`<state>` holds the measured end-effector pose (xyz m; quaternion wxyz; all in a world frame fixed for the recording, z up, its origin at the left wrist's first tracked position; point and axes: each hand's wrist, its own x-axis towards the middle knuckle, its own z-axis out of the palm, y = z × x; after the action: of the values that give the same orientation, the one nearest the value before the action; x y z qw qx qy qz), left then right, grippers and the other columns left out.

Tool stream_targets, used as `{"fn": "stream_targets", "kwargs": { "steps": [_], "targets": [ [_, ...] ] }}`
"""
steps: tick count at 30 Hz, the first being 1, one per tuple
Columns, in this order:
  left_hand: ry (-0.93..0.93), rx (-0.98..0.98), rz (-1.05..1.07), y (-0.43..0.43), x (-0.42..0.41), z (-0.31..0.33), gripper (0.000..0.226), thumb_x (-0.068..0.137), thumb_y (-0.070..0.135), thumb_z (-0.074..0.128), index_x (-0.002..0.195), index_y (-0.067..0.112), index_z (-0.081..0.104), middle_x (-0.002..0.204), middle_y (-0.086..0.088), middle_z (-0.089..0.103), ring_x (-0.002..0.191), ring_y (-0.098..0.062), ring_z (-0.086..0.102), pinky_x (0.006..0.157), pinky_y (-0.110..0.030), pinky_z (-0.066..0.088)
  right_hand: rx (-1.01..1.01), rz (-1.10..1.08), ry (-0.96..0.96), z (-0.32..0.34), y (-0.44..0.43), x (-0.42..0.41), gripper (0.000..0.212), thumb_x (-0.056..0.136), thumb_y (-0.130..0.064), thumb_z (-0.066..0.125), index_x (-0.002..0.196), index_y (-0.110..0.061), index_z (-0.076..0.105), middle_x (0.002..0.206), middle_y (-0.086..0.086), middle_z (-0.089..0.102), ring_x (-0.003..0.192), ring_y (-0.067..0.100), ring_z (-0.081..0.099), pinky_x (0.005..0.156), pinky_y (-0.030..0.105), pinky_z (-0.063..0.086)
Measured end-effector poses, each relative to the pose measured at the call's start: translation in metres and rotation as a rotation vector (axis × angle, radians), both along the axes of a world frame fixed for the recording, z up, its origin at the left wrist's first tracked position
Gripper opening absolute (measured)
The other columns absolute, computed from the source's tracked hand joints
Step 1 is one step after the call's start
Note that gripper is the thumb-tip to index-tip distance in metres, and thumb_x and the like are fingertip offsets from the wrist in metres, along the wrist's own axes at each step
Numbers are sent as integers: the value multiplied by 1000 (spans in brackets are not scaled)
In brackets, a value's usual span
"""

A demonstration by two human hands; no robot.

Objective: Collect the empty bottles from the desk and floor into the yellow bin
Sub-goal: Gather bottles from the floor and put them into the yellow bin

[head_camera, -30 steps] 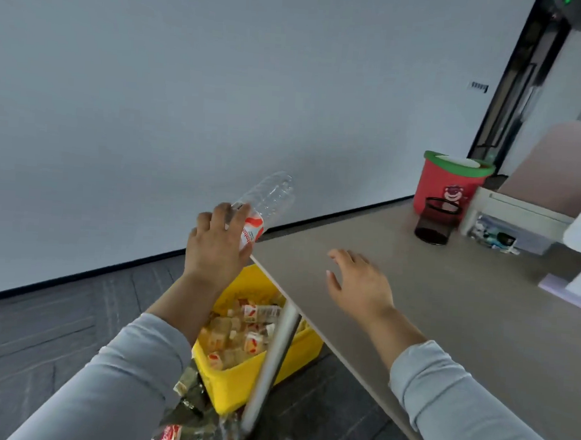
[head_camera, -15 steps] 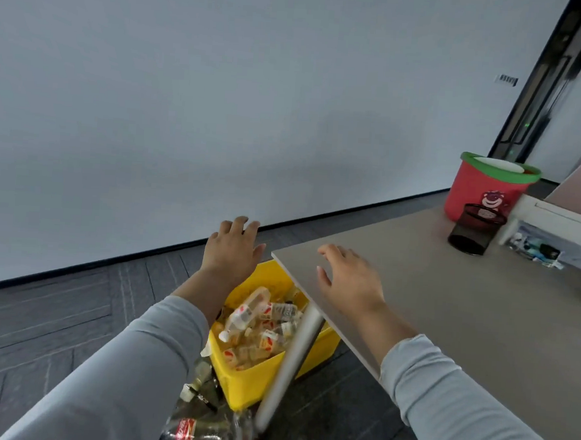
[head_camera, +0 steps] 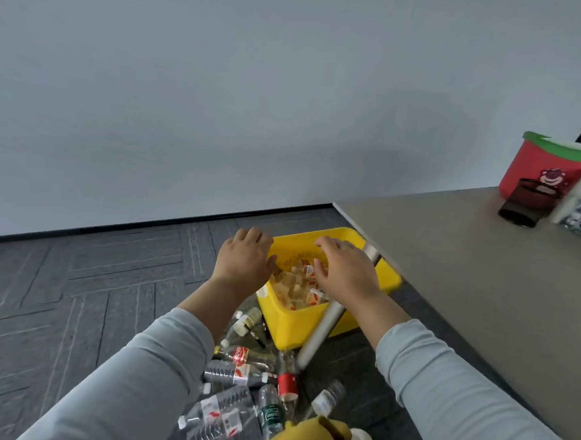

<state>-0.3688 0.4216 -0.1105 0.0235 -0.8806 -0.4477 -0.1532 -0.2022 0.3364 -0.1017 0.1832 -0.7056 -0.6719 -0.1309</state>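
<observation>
Step, as judged: between loads, floor collection next, needing a low reach and a grip round one body.
Left hand (head_camera: 244,261): above yellow bin (head_camera: 296,325), left rim; fingers relaxed, empty.
Floor bottles (head_camera: 239,373): heaped just before bin; clear, crumpled, red or green labels.
Right hand (head_camera: 345,274): above bin, spread, empty.
Desk (head_camera: 466,264): right of bin.

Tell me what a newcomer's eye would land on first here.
The yellow bin on the floor by the desk leg, packed with empty bottles, draws the eye first, with the left hand and right hand open above it, holding nothing. Next comes the heap of clear plastic bottles on the dark floor nearer the camera. At far right, a red bucket with a green rim stands on the desk.
</observation>
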Motion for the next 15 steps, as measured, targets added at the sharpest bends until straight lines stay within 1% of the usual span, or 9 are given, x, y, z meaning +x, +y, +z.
{"fn": "stream_targets", "kwargs": {
  "steps": [3, 4, 7, 12, 15],
  "targets": [
    [27, -31, 18, -31, -27, -21, 41, 97, 39, 38, 132, 18, 43, 132, -1, 46, 123, -22, 40, 97, -35, 39, -10, 28, 19, -26, -27, -20, 27, 94, -26, 47, 118, -13, 52, 108, 4, 64, 96, 24, 58, 66, 29, 39],
    [36, -39, 26, -40, -34, -28, 41, 97, 39, 38, 132, 18, 43, 132, -1, 45, 124, -21, 40, 98, -35, 39, -12, 39, 38, -34, -35, -26, 27, 94, -25, 48, 118, -13, 54, 108, 4, 64, 96, 23, 58, 65, 28, 40],
    [44, -52, 41, -64, -49, -46, 41, 97, 39, 38, 133, 19, 41, 132, 0, 45, 124, -20, 39, 98, -34, 38, -36, 62, 49, -57, -57, -38, 29, 92, -23, 50, 119, -12, 55, 109, 6, 65, 97, 25, 60, 68, 32, 47],
    [42, -89, 47, -94, -60, -67, 41, 96, 38, 40, 132, 18, 43, 131, 0, 45, 122, -21, 40, 98, -34, 37, -102, 50, 55, -78, -77, -45, 31, 91, -25, 49, 120, -13, 53, 110, 8, 64, 97, 28, 60, 72, 39, 52],
    [30, -109, 47, -103, -64, -76, 39, 96, 37, 40, 131, 19, 43, 131, -1, 45, 122, -21, 39, 98, -34, 37, -109, 68, 70, -89, -82, -47, 31, 92, -25, 49, 120, -13, 53, 111, 7, 64, 97, 28, 59, 69, 35, 49]
  ]
}}
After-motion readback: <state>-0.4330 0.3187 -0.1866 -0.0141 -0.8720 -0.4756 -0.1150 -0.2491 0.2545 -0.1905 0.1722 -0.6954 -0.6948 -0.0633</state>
